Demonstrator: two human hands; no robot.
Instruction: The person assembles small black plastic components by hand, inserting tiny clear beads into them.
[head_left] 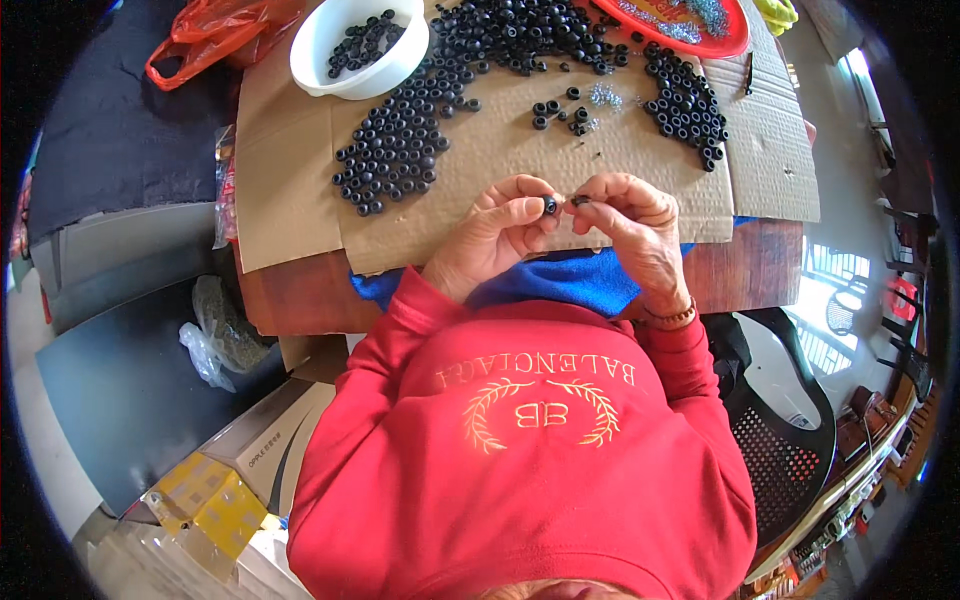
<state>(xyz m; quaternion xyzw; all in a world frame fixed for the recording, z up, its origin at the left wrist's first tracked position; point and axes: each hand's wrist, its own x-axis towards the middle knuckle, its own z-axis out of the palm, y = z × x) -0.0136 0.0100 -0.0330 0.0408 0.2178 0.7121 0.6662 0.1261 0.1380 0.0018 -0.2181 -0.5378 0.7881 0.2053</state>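
Observation:
My left hand (488, 228) pinches a small round black part (550, 205) with a hole in its end, between thumb and fingertips. Close beside it, my right hand (642, 225) grips a smaller dark piece (580, 200), mostly covered by the fingertips, so its kind cannot be told. Both hands are raised over the near edge of a cardboard sheet (470, 215). Just beyond them on the cardboard lie a few loose black parts (541, 122) and a little heap of tiny clear, shiny pieces (604, 95).
Black ring-like parts (385, 150) spread in a broad arc, with another group (688, 110) at right. A white bowl (310, 75) holds more. A red tray (735, 42) carries shiny pieces. A blue cloth (560, 284) hangs at the wooden table's edge (765, 265); a red bag (215, 35) lies far left.

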